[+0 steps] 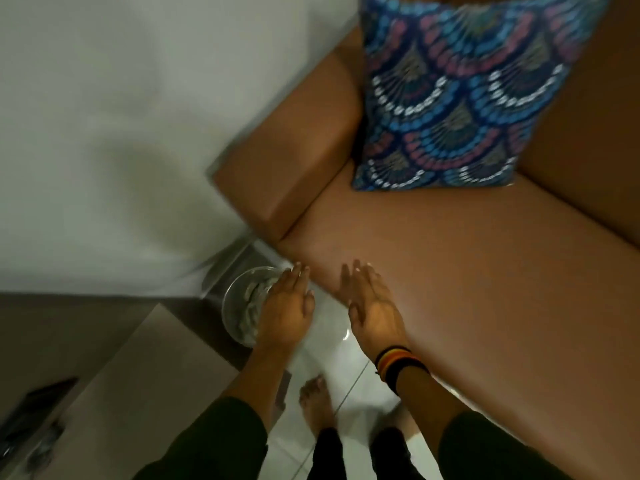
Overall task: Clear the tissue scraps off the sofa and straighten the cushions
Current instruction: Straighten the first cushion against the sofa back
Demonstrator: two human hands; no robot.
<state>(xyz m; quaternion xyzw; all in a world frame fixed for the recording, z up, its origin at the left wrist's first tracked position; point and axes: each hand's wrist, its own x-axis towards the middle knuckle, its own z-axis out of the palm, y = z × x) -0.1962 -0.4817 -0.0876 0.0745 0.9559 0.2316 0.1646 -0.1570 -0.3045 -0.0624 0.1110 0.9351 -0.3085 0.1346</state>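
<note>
A brown leather sofa (pixel 467 265) fills the right side of the head view. A blue and pink patterned cushion (pixel 453 91) leans upright in its left corner against the armrest (pixel 294 161). My left hand (pixel 285 308) hovers open over a clear round bin (pixel 239 306) on the floor, which holds pale crumpled scraps. My right hand (pixel 372 306) is open, fingers spread, at the front edge of the sofa seat. It holds nothing. No scraps show on the visible seat.
A white wall (pixel 121 133) stands left of the sofa. A beige low table (pixel 121 393) with dark objects on it sits at lower left. My bare foot (pixel 317 400) rests on the white tiled floor between table and sofa.
</note>
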